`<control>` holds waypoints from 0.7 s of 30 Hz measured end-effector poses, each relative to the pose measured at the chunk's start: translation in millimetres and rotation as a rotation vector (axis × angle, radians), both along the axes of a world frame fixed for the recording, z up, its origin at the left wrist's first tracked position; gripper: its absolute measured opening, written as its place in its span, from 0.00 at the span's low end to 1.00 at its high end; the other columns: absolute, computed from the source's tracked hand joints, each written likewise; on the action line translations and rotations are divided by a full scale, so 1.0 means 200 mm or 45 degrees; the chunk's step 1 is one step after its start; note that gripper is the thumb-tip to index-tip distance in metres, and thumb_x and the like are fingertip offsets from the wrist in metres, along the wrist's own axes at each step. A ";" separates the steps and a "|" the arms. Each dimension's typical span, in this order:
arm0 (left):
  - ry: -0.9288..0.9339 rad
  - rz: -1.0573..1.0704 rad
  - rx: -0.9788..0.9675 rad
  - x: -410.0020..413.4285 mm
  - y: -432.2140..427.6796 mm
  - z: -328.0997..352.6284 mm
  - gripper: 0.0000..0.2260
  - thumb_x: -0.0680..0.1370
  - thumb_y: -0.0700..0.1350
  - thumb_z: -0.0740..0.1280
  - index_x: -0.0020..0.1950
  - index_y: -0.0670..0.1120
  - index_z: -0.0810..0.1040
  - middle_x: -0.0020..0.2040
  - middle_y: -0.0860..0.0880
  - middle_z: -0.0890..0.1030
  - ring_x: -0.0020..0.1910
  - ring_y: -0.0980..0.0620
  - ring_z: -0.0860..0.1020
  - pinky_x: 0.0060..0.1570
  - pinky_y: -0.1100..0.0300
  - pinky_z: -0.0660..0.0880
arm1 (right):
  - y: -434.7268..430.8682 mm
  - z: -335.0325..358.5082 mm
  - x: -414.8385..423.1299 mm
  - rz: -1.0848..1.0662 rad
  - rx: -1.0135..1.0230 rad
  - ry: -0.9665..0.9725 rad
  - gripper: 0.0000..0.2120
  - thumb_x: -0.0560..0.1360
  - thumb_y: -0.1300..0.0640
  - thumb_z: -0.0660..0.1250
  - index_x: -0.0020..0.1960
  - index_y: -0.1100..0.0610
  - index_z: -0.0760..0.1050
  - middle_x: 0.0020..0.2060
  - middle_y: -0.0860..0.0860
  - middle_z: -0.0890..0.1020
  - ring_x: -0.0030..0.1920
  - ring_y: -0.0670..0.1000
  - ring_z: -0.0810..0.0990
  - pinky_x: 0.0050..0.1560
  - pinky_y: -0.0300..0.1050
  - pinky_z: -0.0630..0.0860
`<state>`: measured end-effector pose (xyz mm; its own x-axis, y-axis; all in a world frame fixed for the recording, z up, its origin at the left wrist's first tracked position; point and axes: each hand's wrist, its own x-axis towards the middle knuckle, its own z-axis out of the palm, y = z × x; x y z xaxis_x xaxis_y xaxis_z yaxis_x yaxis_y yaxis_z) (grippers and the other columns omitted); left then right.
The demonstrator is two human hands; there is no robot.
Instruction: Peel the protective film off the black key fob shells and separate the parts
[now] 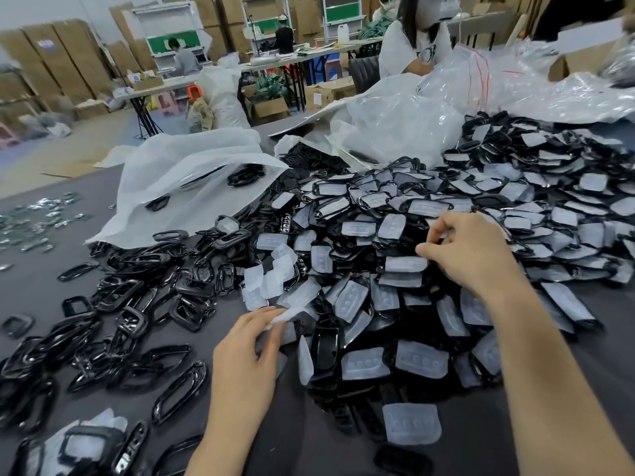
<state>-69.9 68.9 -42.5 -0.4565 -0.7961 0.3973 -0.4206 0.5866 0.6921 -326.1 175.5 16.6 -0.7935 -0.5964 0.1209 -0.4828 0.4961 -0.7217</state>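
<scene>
A big heap of black key fob shells (pixel 429 242) covered with cloudy white film spreads over the table's middle and right. My right hand (pixel 470 249) reaches into the heap, its curled fingers and thumb pinching at a film-covered shell (pixel 405 264). My left hand (pixel 254 341) sits nearer me and pinches a strip of white film (pixel 292 312) between thumb and fingers. Bare black ring-shaped frames (pixel 130 304) lie scattered to the left. Loose peeled films (pixel 264 283) lie between the two piles.
White plastic bags (pixel 185 173) lie at the back left, and clear bags (pixel 446 108) at the back right. Small silvery parts (pixel 37 221) sit at the far left of the grey table (pixel 309 441). A person in white (pixel 412 39) sits across the table.
</scene>
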 end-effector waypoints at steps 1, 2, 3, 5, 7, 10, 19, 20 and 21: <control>0.007 0.011 0.002 0.00 0.00 0.00 0.11 0.77 0.37 0.68 0.50 0.53 0.82 0.46 0.62 0.80 0.48 0.75 0.74 0.44 0.81 0.66 | 0.00 0.00 0.00 -0.029 0.005 0.036 0.10 0.72 0.54 0.73 0.37 0.52 0.72 0.32 0.49 0.77 0.39 0.50 0.76 0.34 0.42 0.68; 0.008 0.032 0.006 0.00 0.00 -0.01 0.09 0.77 0.38 0.68 0.50 0.52 0.82 0.45 0.63 0.80 0.47 0.74 0.74 0.43 0.80 0.66 | 0.00 0.00 0.01 -0.057 -0.012 0.082 0.11 0.72 0.53 0.73 0.36 0.51 0.71 0.32 0.49 0.76 0.39 0.51 0.76 0.34 0.42 0.67; 0.009 0.060 0.010 0.00 0.00 -0.01 0.07 0.77 0.39 0.68 0.49 0.50 0.83 0.42 0.62 0.80 0.46 0.73 0.75 0.42 0.79 0.66 | -0.01 0.01 0.02 -0.083 -0.058 0.145 0.12 0.73 0.52 0.72 0.36 0.51 0.70 0.31 0.48 0.75 0.36 0.50 0.76 0.33 0.40 0.67; 0.032 0.107 0.024 0.00 0.00 -0.02 0.04 0.78 0.41 0.68 0.46 0.48 0.82 0.34 0.60 0.78 0.39 0.68 0.76 0.39 0.76 0.67 | -0.03 0.03 0.09 -0.083 -0.235 0.265 0.14 0.74 0.52 0.71 0.34 0.49 0.69 0.28 0.46 0.74 0.30 0.44 0.74 0.27 0.33 0.65; 0.079 0.110 0.063 0.00 0.00 -0.01 0.08 0.78 0.44 0.67 0.39 0.50 0.79 0.27 0.57 0.75 0.31 0.62 0.73 0.34 0.72 0.66 | -0.07 0.05 0.18 0.081 -0.417 0.255 0.13 0.75 0.55 0.70 0.35 0.50 0.70 0.28 0.45 0.75 0.26 0.41 0.72 0.26 0.28 0.68; 0.207 0.070 0.175 -0.01 0.01 0.01 0.13 0.79 0.46 0.66 0.35 0.47 0.75 0.28 0.50 0.70 0.28 0.58 0.65 0.30 0.66 0.62 | -0.14 0.00 0.37 0.475 -0.408 0.191 0.05 0.76 0.55 0.69 0.42 0.54 0.75 0.30 0.46 0.77 0.25 0.41 0.71 0.28 0.33 0.71; 0.384 -0.005 0.452 -0.01 0.04 0.09 0.03 0.73 0.52 0.69 0.42 0.59 0.82 0.30 0.55 0.80 0.29 0.54 0.76 0.34 0.58 0.73 | -0.21 -0.14 0.57 0.795 -0.389 0.131 0.11 0.75 0.57 0.70 0.56 0.55 0.78 0.38 0.39 0.75 0.36 0.37 0.75 0.41 0.27 0.70; 0.304 0.076 0.377 0.02 0.01 0.09 0.02 0.75 0.51 0.70 0.43 0.59 0.82 0.33 0.55 0.82 0.34 0.54 0.79 0.38 0.58 0.75 | -0.21 -0.14 0.59 0.798 -0.408 0.136 0.09 0.75 0.60 0.70 0.54 0.55 0.78 0.37 0.40 0.75 0.37 0.38 0.76 0.41 0.28 0.71; 0.156 0.216 0.240 0.05 -0.03 0.08 0.03 0.76 0.50 0.69 0.47 0.58 0.81 0.39 0.55 0.83 0.42 0.53 0.80 0.45 0.57 0.75 | -0.20 -0.15 0.60 0.805 -0.419 0.132 0.08 0.75 0.61 0.69 0.53 0.55 0.78 0.37 0.42 0.77 0.38 0.40 0.76 0.41 0.30 0.72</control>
